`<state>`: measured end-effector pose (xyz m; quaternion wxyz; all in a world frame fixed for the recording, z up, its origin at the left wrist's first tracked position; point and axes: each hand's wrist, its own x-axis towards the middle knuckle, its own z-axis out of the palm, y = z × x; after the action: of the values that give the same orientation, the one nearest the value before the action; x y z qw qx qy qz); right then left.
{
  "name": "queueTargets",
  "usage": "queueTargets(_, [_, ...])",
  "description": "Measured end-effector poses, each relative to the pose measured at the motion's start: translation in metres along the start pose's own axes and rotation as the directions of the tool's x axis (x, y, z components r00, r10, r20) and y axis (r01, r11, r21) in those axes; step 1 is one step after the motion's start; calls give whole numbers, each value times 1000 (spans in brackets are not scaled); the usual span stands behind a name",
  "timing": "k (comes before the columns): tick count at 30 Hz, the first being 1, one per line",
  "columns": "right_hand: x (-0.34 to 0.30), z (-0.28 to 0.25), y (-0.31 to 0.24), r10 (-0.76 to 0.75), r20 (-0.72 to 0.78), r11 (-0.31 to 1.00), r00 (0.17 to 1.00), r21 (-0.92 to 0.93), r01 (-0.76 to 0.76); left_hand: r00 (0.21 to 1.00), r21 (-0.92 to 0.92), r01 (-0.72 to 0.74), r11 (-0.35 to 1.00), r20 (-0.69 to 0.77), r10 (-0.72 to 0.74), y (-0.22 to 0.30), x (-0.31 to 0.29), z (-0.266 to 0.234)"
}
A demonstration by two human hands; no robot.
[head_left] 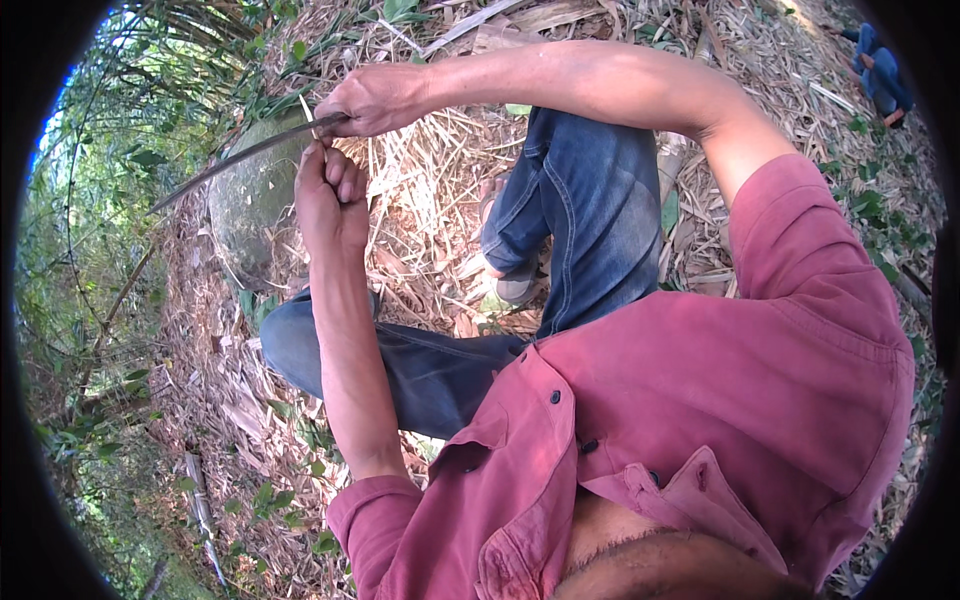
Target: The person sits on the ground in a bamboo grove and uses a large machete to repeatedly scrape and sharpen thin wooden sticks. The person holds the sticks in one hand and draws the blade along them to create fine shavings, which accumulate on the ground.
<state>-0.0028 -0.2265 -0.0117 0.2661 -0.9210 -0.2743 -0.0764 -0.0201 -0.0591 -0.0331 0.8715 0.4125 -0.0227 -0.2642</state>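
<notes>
My right hand point(375, 100) is closed at the upper left, with the wrist bent inward. From it a long, thin, dark knife blade point(235, 160) juts out to the left and slightly down, seen almost edge-on. Its handle is hidden in the fist. Just below, my left hand point(332, 195) is closed with its fingers curled in, right beside the blade's base. A narrow pale sliver point(306, 106) sticks up between the two hands, behind the blade, and seems to come from the left hand. How the left fingers hold it is hidden.
A large rounded greenish-grey rock point(250, 205) stands behind the blade. Dry leaves and pale shavings point(425, 170) cover the ground around my bent, jeans-clad legs point(600, 210). Green bushes point(90, 230) grow at the left. Part of another person point(880, 75) in blue shows at the upper right.
</notes>
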Motion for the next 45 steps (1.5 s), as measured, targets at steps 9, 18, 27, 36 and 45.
queueTargets(9, [-3,10,6,-94,-59,961,994,-266,75,1000,60,-3,998,-24,4,-2,-2,2])
queueTargets(18, [-6,3,-17,-199,-180,911,963,-395,114,998,78,-66,995,2,66,7,-11,-2])
queueTargets(27, [-5,-2,-20,-245,-198,874,949,-468,128,996,40,-81,996,31,79,12,-14,3])
queueTargets(36, [2,-4,-11,-308,-212,827,927,-541,151,993,-54,-99,994,51,102,12,-18,4])
queueTargets(45, [4,-6,-1,-271,-192,826,943,-549,125,993,-54,-83,995,75,87,15,-18,10])
